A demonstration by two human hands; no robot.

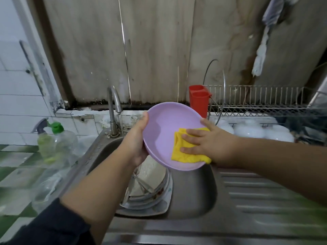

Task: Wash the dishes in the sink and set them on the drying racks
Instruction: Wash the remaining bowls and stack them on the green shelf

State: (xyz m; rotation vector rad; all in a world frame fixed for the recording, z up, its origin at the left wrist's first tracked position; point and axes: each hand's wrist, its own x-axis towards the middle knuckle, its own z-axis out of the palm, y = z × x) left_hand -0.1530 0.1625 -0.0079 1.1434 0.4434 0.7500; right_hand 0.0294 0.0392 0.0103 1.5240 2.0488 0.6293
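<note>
A person stands at the sink (192, 195) and holds a purple plate (166, 124) up over it, tilted so its inside faces them; the left hand (137, 138) grips the plate's left rim, with the thumb on the front edge and the fingers curled round behind; the right hand (210, 140) lies flat on a folded yellow cloth (178, 147) and presses it onto the lower right part of the plate; that grip is spread, with straight fingers and the thumb up near the plate's rim.

Down in the sink, under the plate, sits a pile of dirty dishes (150, 184); I cannot tell just what each one is; the tap (114, 103) stands at the back of the sink, and a thin stream of water falls from its tip.

On the right, behind the ribbed metal counter (256, 197), is a wire drying rack (261, 101); a red holder (199, 99) hangs at its left end, just behind the plate; white bowls (251, 129) sit upside down below the rack.

On the left counter stand a soap bottle (62, 137) with a green cap and a spray bottle (43, 137), close together.
</note>
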